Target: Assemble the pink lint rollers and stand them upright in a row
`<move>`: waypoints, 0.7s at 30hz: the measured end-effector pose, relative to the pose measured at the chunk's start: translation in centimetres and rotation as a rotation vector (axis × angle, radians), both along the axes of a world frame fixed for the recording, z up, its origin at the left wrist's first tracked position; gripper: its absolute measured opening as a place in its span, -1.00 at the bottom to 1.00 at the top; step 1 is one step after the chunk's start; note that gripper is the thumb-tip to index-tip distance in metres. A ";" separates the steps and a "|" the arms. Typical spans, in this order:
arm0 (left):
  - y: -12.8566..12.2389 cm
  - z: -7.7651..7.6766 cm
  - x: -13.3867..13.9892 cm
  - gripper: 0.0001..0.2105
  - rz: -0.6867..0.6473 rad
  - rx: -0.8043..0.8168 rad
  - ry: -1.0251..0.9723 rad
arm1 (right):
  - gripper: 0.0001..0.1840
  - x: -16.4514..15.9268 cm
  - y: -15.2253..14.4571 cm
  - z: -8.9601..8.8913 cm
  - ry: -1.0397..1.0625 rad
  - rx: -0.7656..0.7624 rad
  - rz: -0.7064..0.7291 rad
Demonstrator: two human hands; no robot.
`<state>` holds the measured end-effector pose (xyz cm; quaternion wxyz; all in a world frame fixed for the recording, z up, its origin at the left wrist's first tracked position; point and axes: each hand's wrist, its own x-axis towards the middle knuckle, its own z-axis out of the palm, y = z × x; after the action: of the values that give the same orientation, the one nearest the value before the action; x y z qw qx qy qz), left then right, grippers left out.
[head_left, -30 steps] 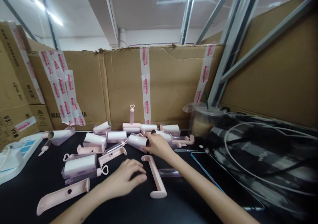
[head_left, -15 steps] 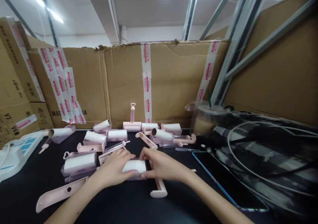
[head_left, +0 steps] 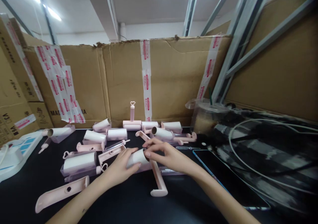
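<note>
My left hand [head_left: 124, 167] is closed around the left part of a white lint roller roll [head_left: 136, 159], thumb in front and fingers behind. The fingers of my right hand [head_left: 162, 153] are at the roll's open right end, thumb and fingertips bent against its rim. The roll is tilted, its right end raised above a clear purplish cover that shows partly beneath it. Just right of the roll lies a pink roller frame [head_left: 159, 181], and behind my right wrist is a clear handle tube [head_left: 171, 171]. Another pink frame [head_left: 113, 153] lies behind my left hand.
Several white rolls in clear covers, such as one roll [head_left: 79, 162], spread across the black table. An assembled lint roller [head_left: 132, 121] stands at the back. A pink frame [head_left: 62, 192] lies front left, a phone [head_left: 228, 181] right, a drink cup [head_left: 208, 118] behind it, a power strip [head_left: 22, 151] left.
The roll's right end has lifted and tilted up from lying level. My right hand has moved up and right, from beside the roll to its end rim.
</note>
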<state>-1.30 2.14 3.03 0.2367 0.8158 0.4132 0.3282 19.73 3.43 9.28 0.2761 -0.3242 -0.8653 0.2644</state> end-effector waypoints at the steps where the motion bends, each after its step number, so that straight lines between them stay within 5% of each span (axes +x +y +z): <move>1: 0.0 0.0 0.1 -0.59 0.006 -0.015 -0.022 | -0.69 0.0 0.1 0.0 0.032 0.005 0.011; 10: -0.5 0.0 0.6 -0.71 0.004 0.057 -0.095 | -0.88 0.4 0.9 0.1 0.013 0.002 0.027; 17: -0.5 -0.6 0.2 -0.67 0.126 0.135 -0.125 | -0.92 0.5 1.2 -1.0 -0.040 -0.104 -0.006; 21: -0.6 0.4 -0.5 -0.64 0.309 0.200 -0.375 | -0.91 -0.3 1.7 -0.7 -0.062 0.114 -0.022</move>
<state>-1.79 1.58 3.43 0.1746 0.6874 0.4472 0.5450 19.46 5.09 8.60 0.2703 -0.3255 -0.8834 0.2013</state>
